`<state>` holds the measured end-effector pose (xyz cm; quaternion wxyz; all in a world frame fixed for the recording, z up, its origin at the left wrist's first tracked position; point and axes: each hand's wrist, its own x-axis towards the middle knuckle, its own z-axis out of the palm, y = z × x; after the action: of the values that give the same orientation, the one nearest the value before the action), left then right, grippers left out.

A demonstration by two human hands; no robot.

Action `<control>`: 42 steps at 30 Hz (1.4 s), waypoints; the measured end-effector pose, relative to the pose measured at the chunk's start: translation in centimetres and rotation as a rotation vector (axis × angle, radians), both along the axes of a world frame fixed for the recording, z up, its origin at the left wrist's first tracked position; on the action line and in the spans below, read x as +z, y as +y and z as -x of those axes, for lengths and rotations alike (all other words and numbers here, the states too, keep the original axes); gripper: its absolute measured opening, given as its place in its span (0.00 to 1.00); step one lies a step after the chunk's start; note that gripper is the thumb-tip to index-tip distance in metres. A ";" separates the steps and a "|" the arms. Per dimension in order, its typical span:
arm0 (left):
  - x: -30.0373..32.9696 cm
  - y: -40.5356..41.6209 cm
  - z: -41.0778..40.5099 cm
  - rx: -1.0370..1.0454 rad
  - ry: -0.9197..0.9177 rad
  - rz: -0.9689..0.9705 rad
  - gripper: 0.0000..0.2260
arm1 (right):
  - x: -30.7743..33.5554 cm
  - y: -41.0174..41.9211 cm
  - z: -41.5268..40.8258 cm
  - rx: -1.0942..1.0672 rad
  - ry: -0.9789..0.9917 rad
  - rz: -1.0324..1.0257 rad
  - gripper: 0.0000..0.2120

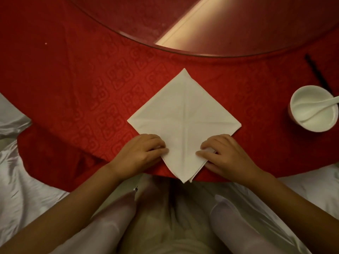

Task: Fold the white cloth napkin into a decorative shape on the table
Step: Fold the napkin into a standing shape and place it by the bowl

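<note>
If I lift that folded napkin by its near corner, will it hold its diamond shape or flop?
The napkin would probably flop: it is thin cloth lying flat with soft creases. Its stacked layers, visible at the near tip, would likely fan apart. It looks light, so it may slide on the red tablecloth if pushed.

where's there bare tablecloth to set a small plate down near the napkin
Widest bare red tablecloth lies left of the napkin, up to the glass turntable. A narrower bare patch sits between the napkin and the bowl with its spoon. It is crowded at the near edge, where the left hand and right hand hold the napkin's lower sides.
</note>
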<state>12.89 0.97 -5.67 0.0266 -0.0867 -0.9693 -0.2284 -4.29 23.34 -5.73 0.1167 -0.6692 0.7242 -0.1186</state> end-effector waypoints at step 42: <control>-0.6 -5.6 11.3 0.696 0.121 0.025 0.17 | 0.4 -9.9 6.9 -0.822 -0.036 0.092 0.20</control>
<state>1.58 -4.61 -6.24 0.1594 0.2351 -0.9402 -0.1881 -11.19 13.43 -5.34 0.0421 -0.3269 0.9229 -0.1991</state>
